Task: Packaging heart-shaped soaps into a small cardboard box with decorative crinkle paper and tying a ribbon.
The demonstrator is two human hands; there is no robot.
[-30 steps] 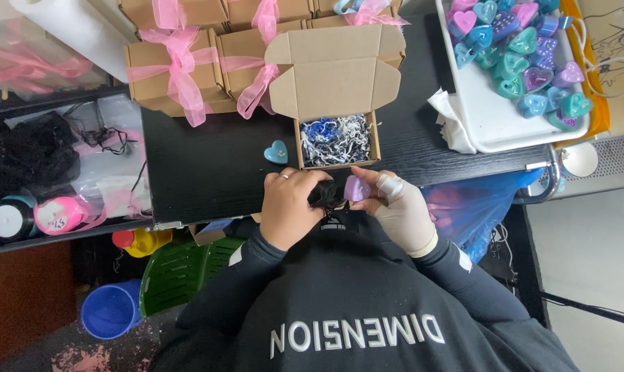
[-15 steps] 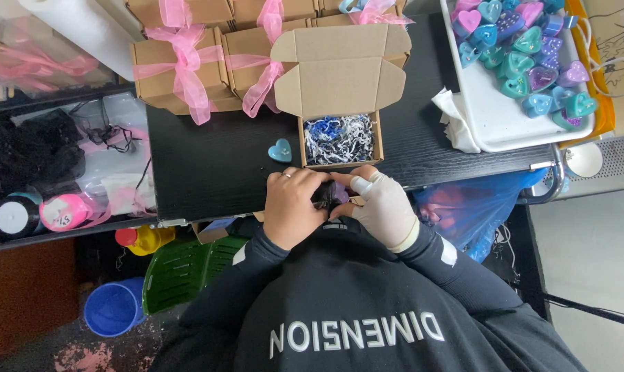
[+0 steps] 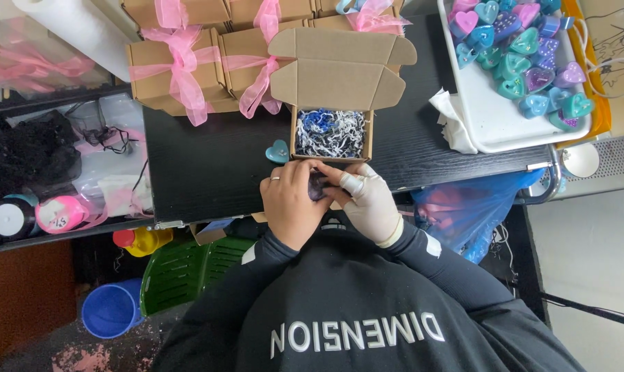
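While held, small dark purple piece (image 3: 317, 186), mostly hidden

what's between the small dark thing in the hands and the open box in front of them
Nothing visible. Both hands, left and gloved right, hold the small dark piece right at the near wall of the open cardboard box. Its top is open, with only shredded paper inside. The teal heart lies off to the side.

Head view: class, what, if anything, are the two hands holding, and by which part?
Both the left hand and gloved right hand pinch a small dark purple object by its sides; what it is cannot be told.
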